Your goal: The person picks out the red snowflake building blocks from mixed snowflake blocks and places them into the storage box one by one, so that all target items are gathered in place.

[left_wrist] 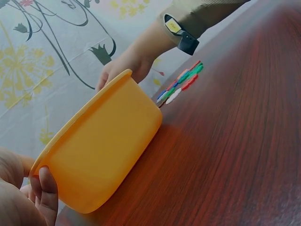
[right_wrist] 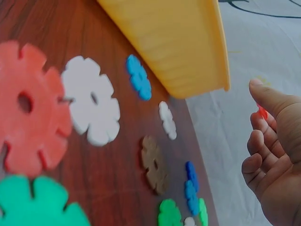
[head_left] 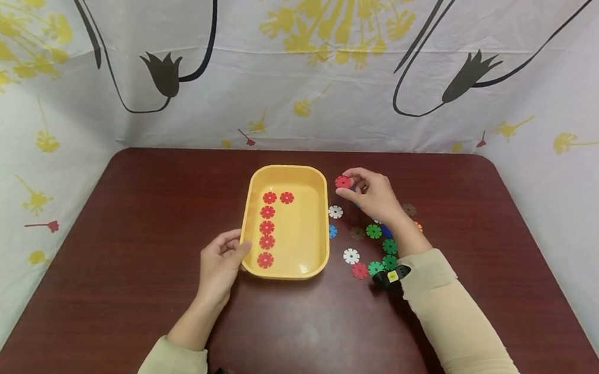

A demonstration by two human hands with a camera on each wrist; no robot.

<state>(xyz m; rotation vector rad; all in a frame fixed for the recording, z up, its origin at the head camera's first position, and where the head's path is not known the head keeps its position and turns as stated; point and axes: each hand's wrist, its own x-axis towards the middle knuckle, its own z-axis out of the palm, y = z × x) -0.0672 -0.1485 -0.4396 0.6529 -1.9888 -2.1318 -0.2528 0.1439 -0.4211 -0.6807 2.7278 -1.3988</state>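
Note:
A yellow plastic tray (head_left: 298, 228) sits on the table. Its left column of several red snowflake discs (head_left: 267, 227) lies inside, with one more red disc (head_left: 286, 198) beside the top one. My left hand (head_left: 220, 266) grips the tray's near left rim, thumb over the edge, fingers against the outer wall in the left wrist view. To the right of the tray's far corner, my right hand (head_left: 376, 195) pinches a red snowflake disc (head_left: 342, 182) between thumb and fingers, above the table. Only a sliver of that disc (right_wrist: 262, 111) shows in the right wrist view.
Loose discs lie right of the tray, partly under the right forearm: white (head_left: 351, 256), red (head_left: 359, 270), green (head_left: 374, 231), brown (head_left: 357, 233) and blue (head_left: 332, 231). A patterned cloth (head_left: 305, 116) hangs behind the dark wood table (head_left: 170, 199).

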